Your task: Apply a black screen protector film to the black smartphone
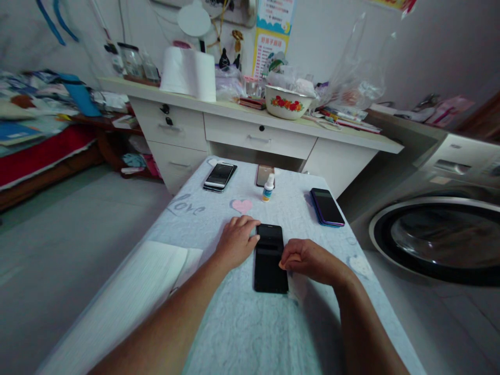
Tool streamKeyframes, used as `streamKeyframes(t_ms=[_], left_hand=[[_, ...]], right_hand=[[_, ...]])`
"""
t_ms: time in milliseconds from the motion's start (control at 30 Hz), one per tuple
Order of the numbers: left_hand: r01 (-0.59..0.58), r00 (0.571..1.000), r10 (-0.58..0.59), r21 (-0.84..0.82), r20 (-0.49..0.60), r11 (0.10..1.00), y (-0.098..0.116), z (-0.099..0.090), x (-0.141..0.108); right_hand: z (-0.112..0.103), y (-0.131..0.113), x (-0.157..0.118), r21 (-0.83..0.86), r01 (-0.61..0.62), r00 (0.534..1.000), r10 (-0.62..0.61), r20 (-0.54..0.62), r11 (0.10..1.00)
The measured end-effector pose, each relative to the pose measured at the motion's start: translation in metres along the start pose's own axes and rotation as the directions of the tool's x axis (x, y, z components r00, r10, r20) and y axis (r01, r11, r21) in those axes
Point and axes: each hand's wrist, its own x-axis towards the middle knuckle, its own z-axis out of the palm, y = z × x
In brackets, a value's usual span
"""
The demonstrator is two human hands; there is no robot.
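A black smartphone (269,263) lies face up on the cloth-covered table, between my two hands. My left hand (236,239) rests at its upper left edge, thumb and fingers apart, fingertips touching the side. At the right edge my right hand (312,260) is closed, fingers curled together against the phone; a small orange-tinted bit shows among them, too unclear to name. Beyond the phone stands a small white dropper-type bottle (267,188) with a blue and yellow label. Just behind it lies another phone (263,174).
Stacked phones lie at the far left (220,176) and on the right (327,207) of the table (234,323). White paper sheets (148,281) cover its left side. A white desk (234,130) stands behind, with a washing machine (437,198) to the right.
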Motion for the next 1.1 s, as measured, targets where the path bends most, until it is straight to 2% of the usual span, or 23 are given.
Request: streamKeyframes(t_ms=[167,333,500,733,900,1100], left_hand=[[0.0,1.0,0.0,-0.001,0.004,1.0,0.0,0.0,-0.001],[-0.006,1.0,0.006,0.0,0.0,1.0,0.0,0.0,0.0],[-0.009,1.0,0.009,0.006,-0.002,1.0,-0.001,0.001,-0.001],[-0.011,1.0,0.011,0.0,-0.005,1.0,-0.001,0.001,0.0],[-0.002,1.0,0.002,-0.001,-0.003,1.0,-0.001,-0.001,-0.001],[0.009,1.0,-0.009,-0.004,0.002,1.0,0.001,-0.003,-0.003]], right_hand=[[0.0,0.0,-0.001,-0.033,-0.004,1.0,0.004,0.012,0.999],[-0.002,-0.006,0.002,-0.217,0.041,0.991,-0.068,-0.116,0.975],[0.001,-0.001,0.012,-0.377,0.054,0.942,-0.173,-0.289,0.924],[0.005,0.002,0.027,-0.429,-0.036,0.862,-0.19,-0.471,0.902],[0.008,0.004,0.037,-0.448,-0.101,0.806,-0.191,-0.561,0.888],[0.013,0.0,0.045,-0.513,-0.117,0.796,-0.229,-0.561,0.85]])
